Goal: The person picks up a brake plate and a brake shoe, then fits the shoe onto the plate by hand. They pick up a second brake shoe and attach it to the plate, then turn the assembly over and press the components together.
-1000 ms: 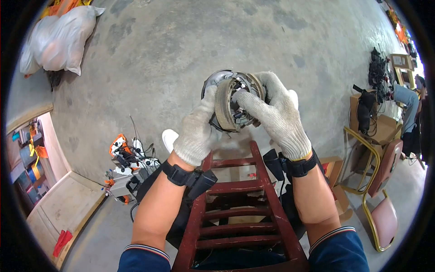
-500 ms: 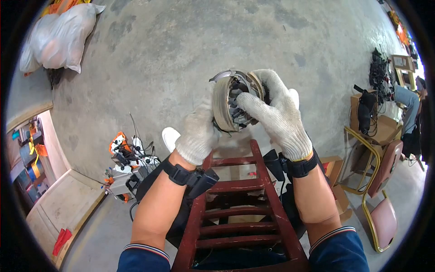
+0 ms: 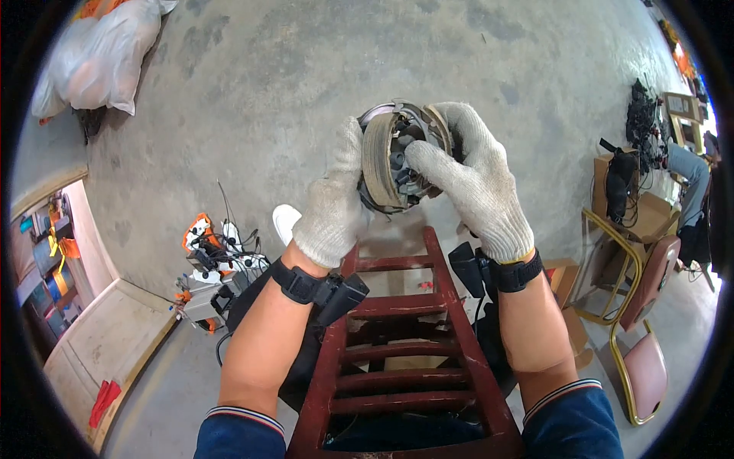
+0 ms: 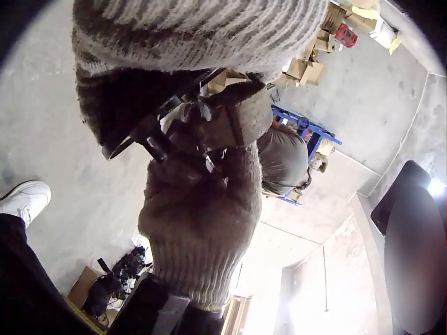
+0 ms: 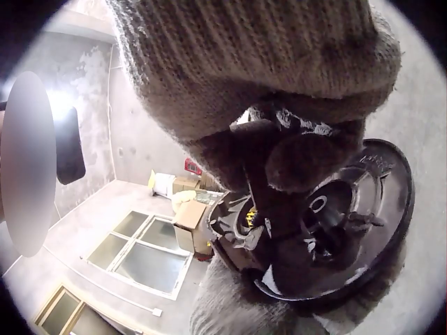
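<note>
Both hands, in white knitted gloves, hold a drum brake assembly [image 3: 380,164] up in front of the body, above the floor. It has a round backing plate [image 5: 392,192] and curved brake shoes with a tan lining. The left hand [image 3: 331,210] grips its left side, with a gloved digit pointing up beside the lining. From the right, the right hand [image 3: 483,183] grips the other shoe, its thumb reaching into the middle among the dark inner parts. In the left wrist view a shoe [image 4: 241,118] shows between the gloves; glove and shadow hide much of the inside.
A dark red wooden chair or ladder-like frame [image 3: 397,306] stands between the legs, below the hands. Power strips and cables [image 3: 210,252] lie at left beside a wooden board [image 3: 115,329]. Cardboard boxes [image 3: 650,214] and a pink-padded chair [image 3: 646,375] stand at right.
The brake assembly sits slightly higher in the head view. The left hand first lowered its digits off the assembly's front, then brought one up along the left side. The right hand keeps its grip.
</note>
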Motion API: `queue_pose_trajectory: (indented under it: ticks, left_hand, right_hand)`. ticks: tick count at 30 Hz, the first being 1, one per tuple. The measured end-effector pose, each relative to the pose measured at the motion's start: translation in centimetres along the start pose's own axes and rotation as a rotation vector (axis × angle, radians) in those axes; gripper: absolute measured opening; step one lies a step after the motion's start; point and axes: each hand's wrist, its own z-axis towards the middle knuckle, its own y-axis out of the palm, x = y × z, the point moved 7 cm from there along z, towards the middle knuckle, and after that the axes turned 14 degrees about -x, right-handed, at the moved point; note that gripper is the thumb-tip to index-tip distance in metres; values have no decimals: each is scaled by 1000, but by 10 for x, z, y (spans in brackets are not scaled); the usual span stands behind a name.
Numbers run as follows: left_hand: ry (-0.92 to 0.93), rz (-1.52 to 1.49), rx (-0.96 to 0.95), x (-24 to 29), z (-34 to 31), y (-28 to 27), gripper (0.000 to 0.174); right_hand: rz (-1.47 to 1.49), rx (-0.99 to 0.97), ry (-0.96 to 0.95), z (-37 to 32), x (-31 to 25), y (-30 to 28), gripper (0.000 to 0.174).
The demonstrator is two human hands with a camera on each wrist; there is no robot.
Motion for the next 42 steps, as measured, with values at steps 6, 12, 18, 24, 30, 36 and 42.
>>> queue_pose_trajectory:
  ticks: [6, 12, 18, 24, 30, 36, 42]
  left_hand:
    - [-32, -260, -15, -1, 4, 4, 74]
    - [13, -322, -41, -1, 8, 4, 73]
    - [19, -306, -26, -1, 7, 2, 70]
    - [8, -359, -52, 1, 8, 3, 69]
    - [-1, -366, -18, -2, 9, 1, 67]
    - [-45, -379, 45, -9, 7, -5, 68]
    - [-39, -425, 14, -5, 10, -4, 75]
  right_hand:
    - [48, 6, -49, 0, 4, 0, 49]
    - [-8, 23, -73, 2, 5, -4, 52]
    - [40, -26, -43, 1, 2, -3, 53]
    - [17, -32, -37, 2, 4, -4, 54]
    - [-45, -13, -64, 3, 3, -6, 56]
    - [-124, 22, -34, 1, 0, -8, 62]
    - [-224, 93, -52, -5, -1, -10, 56]
